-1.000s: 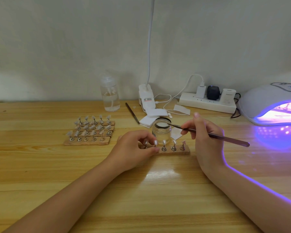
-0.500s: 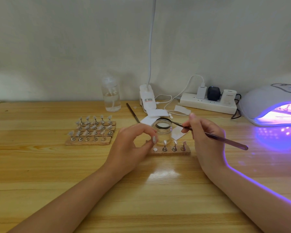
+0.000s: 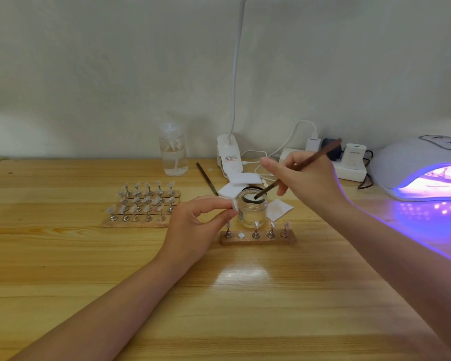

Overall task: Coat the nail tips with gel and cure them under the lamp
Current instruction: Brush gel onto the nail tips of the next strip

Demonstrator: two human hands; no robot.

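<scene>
So there's a big wooden table with everything spread out on it, and off at the right edge sits the white UV nail lamp, switched on and throwing purple light across the wood, with a strip of nail stands visible inside its opening. Back by the wall is a white power strip with plugs in it, a clip-on desk lamp with its neck going up out of view, and a clear pump bottle. To the left is a wooden block packed with rows of little metal stands carrying nail tips. In the middle is the open glass gel jar, and just in front of it a small wooden strip holding 4 stands plus 1 bare magnet spot. The right hand grips a thin brush like a pen, bristle end dipped down into the jar. The left hand pinches 1 nail tip between thumb and forefinger, held up just left of the jar and above the strip.
</scene>
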